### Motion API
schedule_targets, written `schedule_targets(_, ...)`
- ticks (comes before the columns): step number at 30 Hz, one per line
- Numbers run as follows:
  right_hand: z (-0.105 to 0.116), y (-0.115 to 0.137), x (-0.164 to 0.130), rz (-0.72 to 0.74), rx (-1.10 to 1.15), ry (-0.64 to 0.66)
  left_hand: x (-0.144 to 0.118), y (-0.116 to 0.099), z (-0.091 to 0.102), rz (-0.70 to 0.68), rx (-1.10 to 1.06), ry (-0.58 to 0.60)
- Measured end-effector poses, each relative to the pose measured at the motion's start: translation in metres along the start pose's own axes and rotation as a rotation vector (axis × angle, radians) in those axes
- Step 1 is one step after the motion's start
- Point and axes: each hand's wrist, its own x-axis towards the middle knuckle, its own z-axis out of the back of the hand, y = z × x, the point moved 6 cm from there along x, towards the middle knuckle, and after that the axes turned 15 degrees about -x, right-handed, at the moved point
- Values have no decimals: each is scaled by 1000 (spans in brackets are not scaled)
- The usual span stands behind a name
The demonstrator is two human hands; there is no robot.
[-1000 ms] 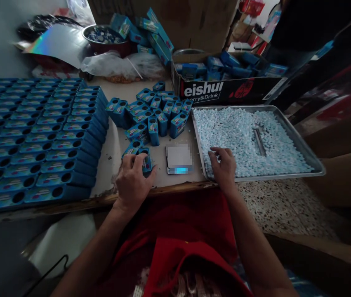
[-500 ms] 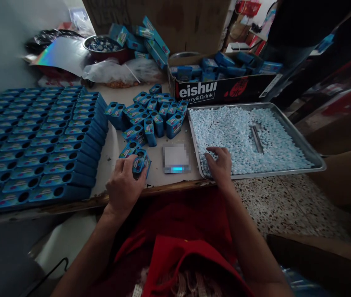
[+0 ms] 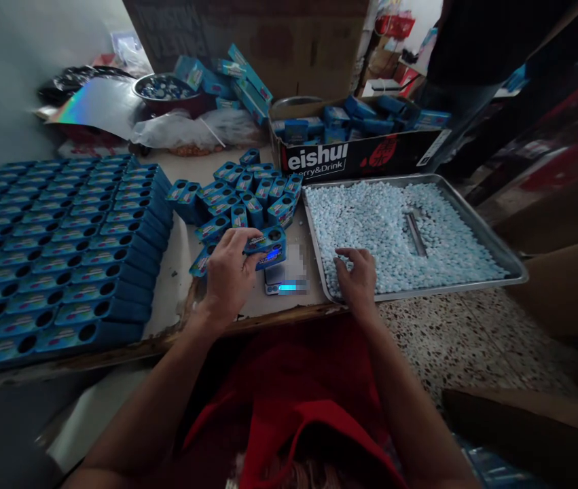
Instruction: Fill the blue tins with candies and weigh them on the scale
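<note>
My left hand [image 3: 232,272] grips a pair of small blue boxes [image 3: 271,257] between thumb and fingers, above the left part of a small digital scale [image 3: 296,265] with a glowing blue display. Another blue box [image 3: 201,261] stands beside that hand, partly hidden by it. My right hand [image 3: 357,275] is over the near left corner of a metal tray [image 3: 515,273] spread with pale blue and white pellets [image 3: 370,217]. Its thumb and index finger are curved, with a small gap between the tips. A metal bar [image 3: 416,234] lies among the pellets.
Rows of blue boxes with round holes [image 3: 64,272] fill the table's left side. Several loose ones [image 3: 238,190] stand behind the scale. At the back are a black carton [image 3: 360,156] of blue packs, a bowl [image 3: 140,85] and plastic bags [image 3: 191,132].
My left hand has lifted the blue boxes and brought them rightward from beside the scale to above its left part. My right hand stays at the tray's corner, nearly unmoved.
</note>
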Motion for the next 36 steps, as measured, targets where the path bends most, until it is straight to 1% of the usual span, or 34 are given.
schedule_targets(2, 2, 2, -1, -15, -46, -3, 10, 4, -18, 7, -52, 30)
schedule_targets(5, 4, 5, -2, -29, -117, 9, 14, 14, -42, 9, -112, 95)
schedule_targets(7, 5, 6, -3, -31, -145, 24, 12, 21, -52, 21, -163, 140)
schedule_targets(9, 4, 7, -3, -27, -161, 43, 9, 26, -55, 40, -215, 157)
schedule_targets(11, 4, 7, -3, -20, -172, 68, 4, 27, -49, 50, -226, 140)
schedule_targets(12, 3, 7, -2, -12, -179, 91, 1, 27, -42, 48, -209, 120)
schedule_targets(15, -1, 11, 4, 66, -233, 215, -11, 22, -10, 26, -106, 39)
schedule_targets(18, -5, 20, 15, 256, -385, 353, -27, 20, 27, -1, -6, -32)
schedule_targets(20, -7, 23, 22, 390, -504, 432, -37, 20, 48, -25, 59, -59)
schedule_targets(22, -9, 22, 29, 489, -592, 501, -44, 20, 62, -45, 120, -81)
schedule_targets(24, -12, 16, 35, 551, -639, 553, -49, 18, 71, -81, 158, -113)
schedule_targets(25, -13, 11, 38, 566, -648, 575, -51, 17, 74, -105, 166, -128)
schedule_targets(27, -13, -1, 46, 538, -638, 608, -54, 15, 74, -162, 167, -131)
schedule_targets(29, -9, -16, 56, 440, -572, 622, -55, 13, 70, -213, 154, -124)
schedule_targets(31, -1, -27, 66, 324, -432, 604, -56, 13, 65, -240, 143, -112)
schedule_targets(34, 12, -37, 77, 198, -233, 549, -54, 12, 56, -237, 108, -114)
schedule_targets(36, 16, -39, 78, 156, -184, 544, -51, 13, 47, -174, 53, -107)
